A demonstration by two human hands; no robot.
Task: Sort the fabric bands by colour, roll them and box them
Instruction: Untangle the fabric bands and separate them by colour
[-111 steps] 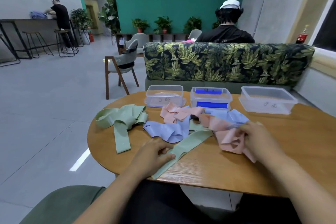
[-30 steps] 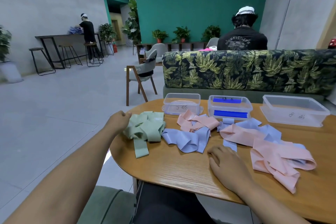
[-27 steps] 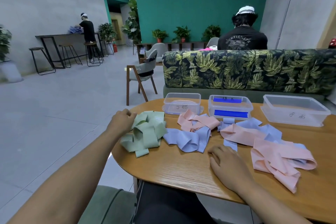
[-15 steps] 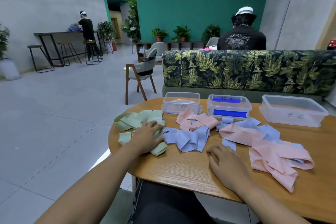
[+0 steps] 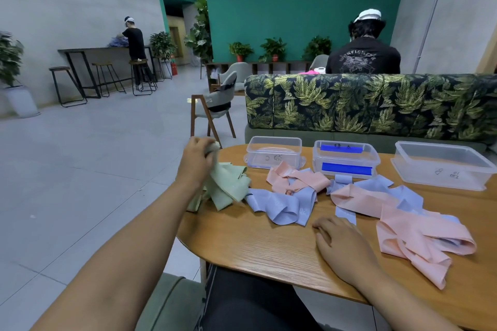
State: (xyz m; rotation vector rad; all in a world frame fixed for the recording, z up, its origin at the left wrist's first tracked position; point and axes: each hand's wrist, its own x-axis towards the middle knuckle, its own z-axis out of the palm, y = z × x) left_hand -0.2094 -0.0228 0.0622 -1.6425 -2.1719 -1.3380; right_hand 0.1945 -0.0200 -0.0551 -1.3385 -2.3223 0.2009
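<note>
My left hand (image 5: 197, 160) grips the green bands (image 5: 227, 187) and holds the bunch lifted above the table's left end, their tails hanging down. My right hand (image 5: 340, 239) rests flat on the wooden table (image 5: 258, 244). Blue bands (image 5: 279, 205) lie heaped in the middle, with pink bands (image 5: 295, 177) behind them. A larger pink pile (image 5: 419, 234) sprawls to the right over more blue bands (image 5: 406, 195). Three clear boxes stand at the back: a left box (image 5: 273, 152), a middle box (image 5: 345, 160) with blue labels, and a right box (image 5: 441, 165).
A leaf-patterned sofa (image 5: 371, 105) backs the table, with a seated person (image 5: 364, 47) behind it. A wooden chair (image 5: 213, 110) stands on the grey floor to the left. Another person (image 5: 134, 43) stands at a far bar table with stools.
My left hand gathered the green bands at the table's left end and has now lifted them off the surface. My right hand stayed flat on the table.
</note>
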